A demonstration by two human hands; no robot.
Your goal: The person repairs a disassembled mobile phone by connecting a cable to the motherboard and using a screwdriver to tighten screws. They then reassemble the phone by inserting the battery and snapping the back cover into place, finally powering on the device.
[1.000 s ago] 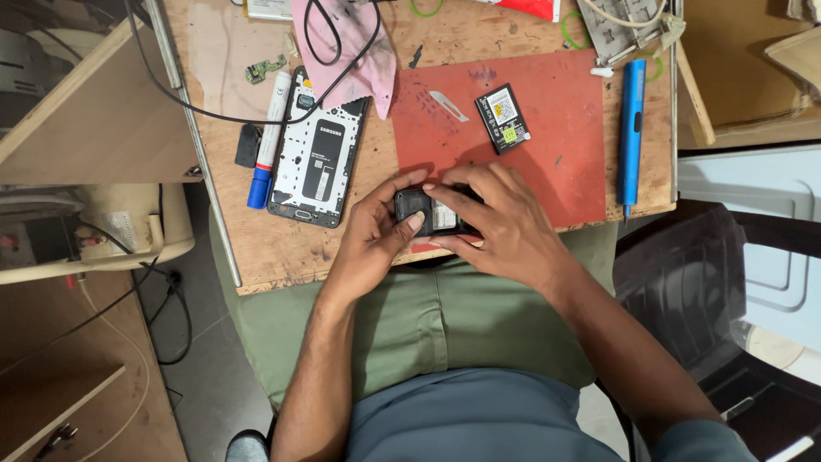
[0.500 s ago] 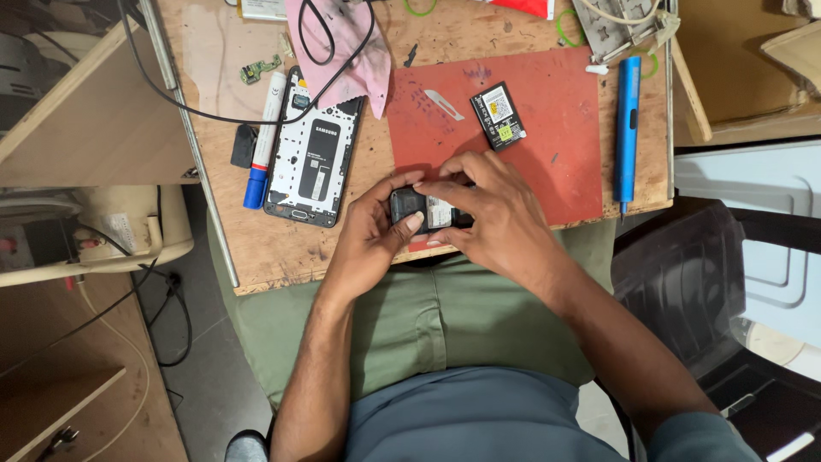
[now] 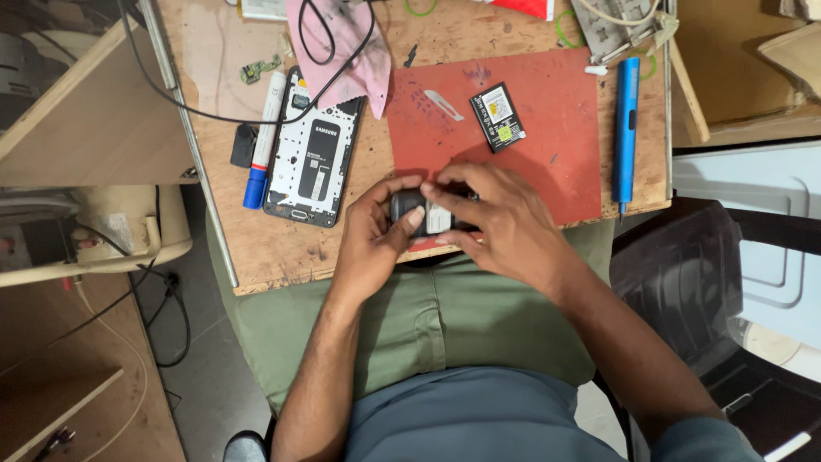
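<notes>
Both hands grip 1 small dark phone (image 3: 425, 214) at the red mat's (image 3: 547, 111) near edge: left hand (image 3: 376, 233) fingers curl around its end, right hand (image 3: 500, 224) fingers close over it.

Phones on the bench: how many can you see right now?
2. A small dark phone is held in both hands at the front edge of the red mat; an opened phone lies flat left of the mat. More may be hidden.

The small dark phone (image 3: 425, 214), with a pale grey panel showing on its upper face, lies flat and crosswise at the near edge of the red mat (image 3: 547, 128), gripped between 2 hands and mostly covered.
</notes>
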